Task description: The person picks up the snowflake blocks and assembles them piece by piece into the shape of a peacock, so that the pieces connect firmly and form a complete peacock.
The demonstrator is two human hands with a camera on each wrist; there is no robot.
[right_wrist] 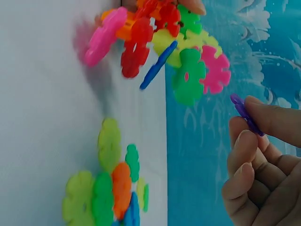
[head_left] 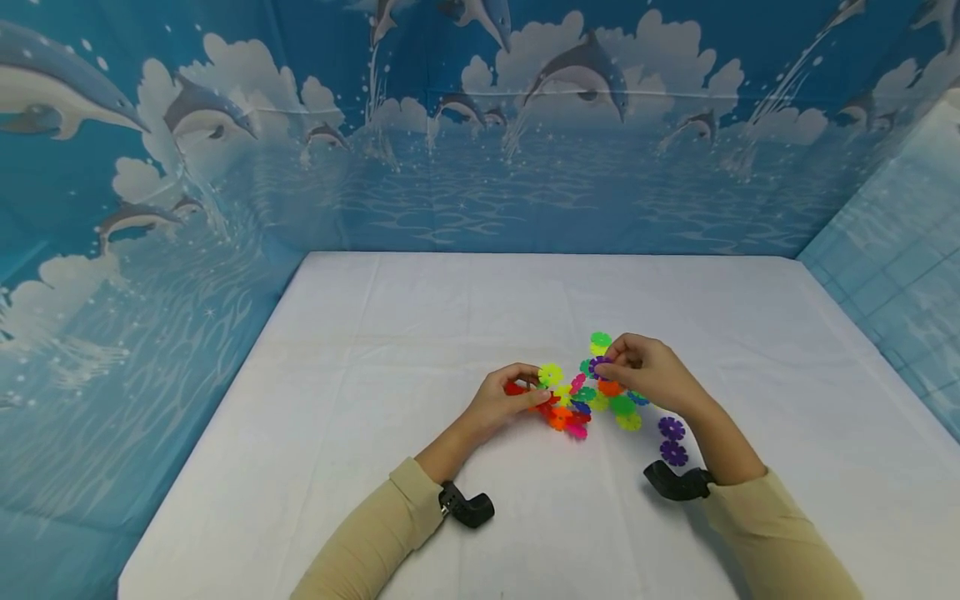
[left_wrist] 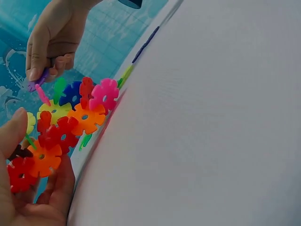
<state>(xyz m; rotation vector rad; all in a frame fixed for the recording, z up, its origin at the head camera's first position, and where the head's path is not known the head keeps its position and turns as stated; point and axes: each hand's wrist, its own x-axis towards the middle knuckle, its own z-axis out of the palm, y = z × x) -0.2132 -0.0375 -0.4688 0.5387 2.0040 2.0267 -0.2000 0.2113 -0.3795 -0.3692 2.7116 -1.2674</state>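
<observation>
My left hand [head_left: 504,398] holds a cluster of interlocked plastic snowflake discs [left_wrist: 63,134] in red, orange, yellow, blue, green and pink. In the right wrist view, this cluster appears above the tabletop. Between thumb and index finger, my right hand [head_left: 660,377] pinches a single purple snowflake disc [right_wrist: 245,115]. The purple disc is held close to the cluster's pink disc [right_wrist: 216,70], with a gap between them in the right wrist view. Beneath the right hand lie several other discs, among them a green disc [head_left: 622,405] and a yellow disc [head_left: 628,422].
Two purple discs [head_left: 672,452] lie by the right forearm. A white cloth [head_left: 420,325] covers the table. Behind and beside it hang blue curtains [head_left: 450,192] printed with dolphins. A black wrist camera [head_left: 468,508] sits on the left wrist, another [head_left: 675,482] on the right.
</observation>
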